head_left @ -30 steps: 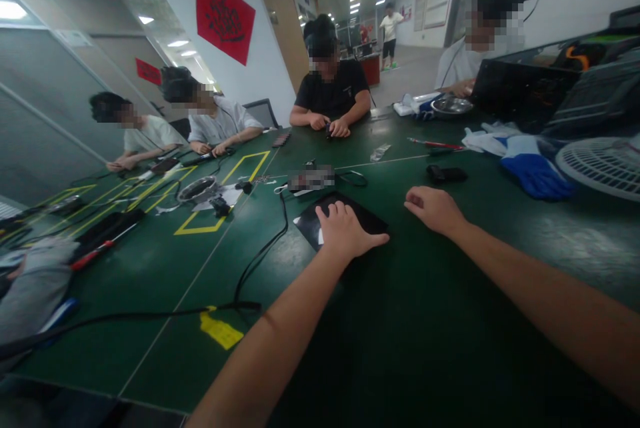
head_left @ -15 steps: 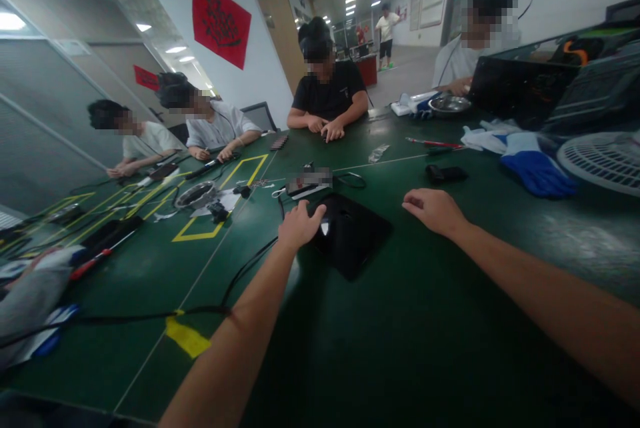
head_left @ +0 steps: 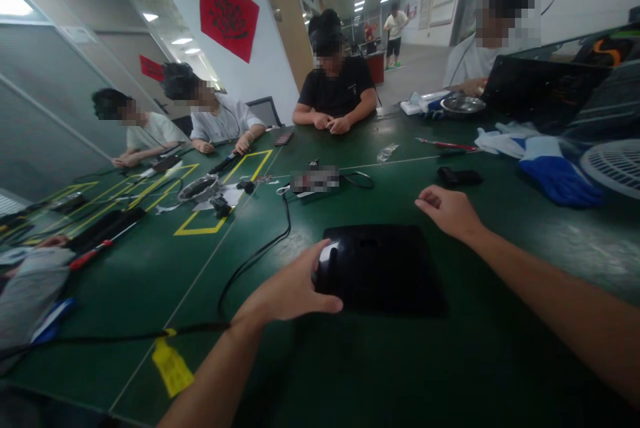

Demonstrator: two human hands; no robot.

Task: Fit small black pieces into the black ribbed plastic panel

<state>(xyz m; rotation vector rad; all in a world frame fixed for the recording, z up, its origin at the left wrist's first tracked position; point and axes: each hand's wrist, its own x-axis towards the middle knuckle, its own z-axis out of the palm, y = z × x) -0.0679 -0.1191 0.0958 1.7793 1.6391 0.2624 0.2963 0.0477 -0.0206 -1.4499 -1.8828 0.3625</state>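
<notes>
My left hand (head_left: 300,285) grips the rounded, shiny left end of a glossy black panel (head_left: 385,271). Its thumb lies along the near side, and the other fingers are partly hidden behind that end. The panel is flat and four-sided; its exact kind is unclear. To the right of it, my right hand (head_left: 447,211) rests by the green table (head_left: 380,368) with fingers loosely curled and nothing visible in them. A small black folded item (head_left: 459,177) lies just beyond the right hand, apart from it.
Beyond the panel stands a power strip (head_left: 315,180) with a black cable (head_left: 250,256) running left. Blue-and-white gloves (head_left: 555,171), a white fan grille (head_left: 617,165) and a metal bowl (head_left: 463,105) are at right. A red-handled screwdriver (head_left: 93,255) lies left. Several people sit around the table.
The black panel has come nearer to me and turned, its long side now running left to right. My left hand moved with it, toward me; the right hand barely shifted.
</notes>
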